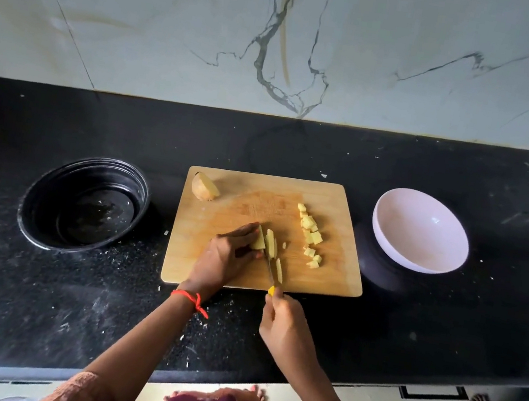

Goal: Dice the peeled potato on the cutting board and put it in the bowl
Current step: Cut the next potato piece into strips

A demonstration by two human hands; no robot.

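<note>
Head view: left grip (pixel 226 258) pinches the potato (pixel 260 243), steadying it for the knife (pixel 269 268) held in the curled right grip (pixel 284 328). Dice (pixel 311 235) lie toward the bowl (pixel 421 232), ready for transfer.

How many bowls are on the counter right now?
2. A black bowl sits left of the cutting board; a white bowl sits right of it. None seems hidden.

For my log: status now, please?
Left hand holds potato piece on cutting board. Right hand grips knife. Diced pieces on board, white bowl empty. Nothing blocking.
</note>
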